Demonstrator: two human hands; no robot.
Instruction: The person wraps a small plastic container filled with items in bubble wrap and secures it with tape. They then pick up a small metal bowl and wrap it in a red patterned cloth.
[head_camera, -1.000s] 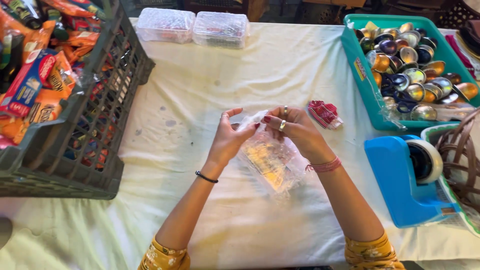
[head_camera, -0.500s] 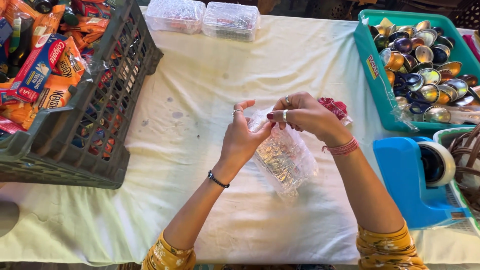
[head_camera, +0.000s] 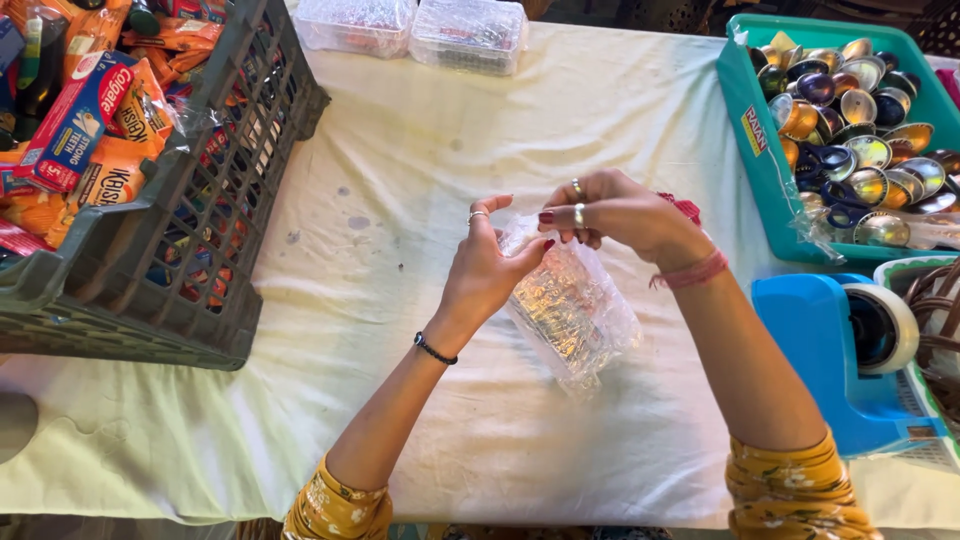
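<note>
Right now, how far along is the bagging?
Done: the clear plastic bag already has shiny items inside. In hand: left hand and right hand both pinch its open top, bag lifted off the white cloth. Left: the mouth is not sealed; the blue tape dispenser sits untouched, and the teal bin is full of small metal cups.

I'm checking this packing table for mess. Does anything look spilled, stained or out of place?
Nothing is spilled. The white tablecloth has a few small dark spots near the grey crate. Both hands, left hand and right hand, hold the clear plastic bag.
</note>
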